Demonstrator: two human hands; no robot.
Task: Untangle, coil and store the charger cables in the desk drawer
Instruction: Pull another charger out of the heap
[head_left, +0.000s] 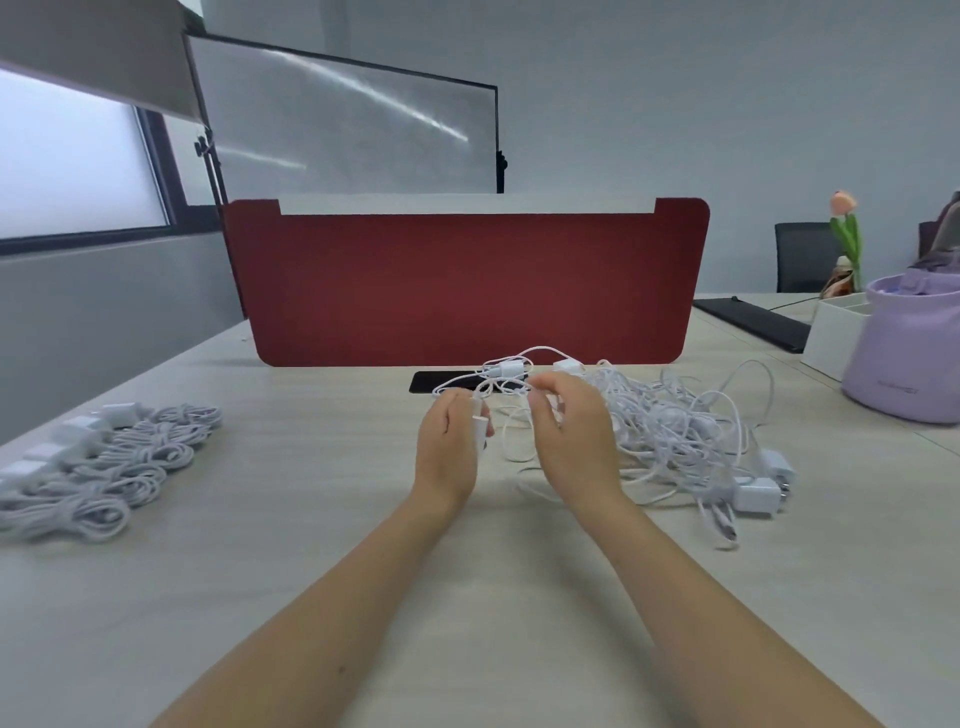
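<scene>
Before the red felt divider panel (467, 286), left hand (448, 447) grip clasps a white charger plug (481, 422); right hand (569, 436) grip pinches a strand of the tangled white cables (675, 426).

The desk (311, 519) is showing a pale wood-grain laminate, matt and smooth. Behind it the red divider (467, 280) is looking like felted cloth, dull and soaking up the light. The tangled cables (670, 426) are reading as white, smooth plastic sheathing, and the coiled cables (130, 457) are wearing the same skin. An adapter (753, 500) is giving off a faint gloss, hard white plastic. The board (353, 119) at the back is glaring, shiny. The lilac bag (898, 364) is looking soft and matt; the white box (831, 338) is looking smooth.
</scene>
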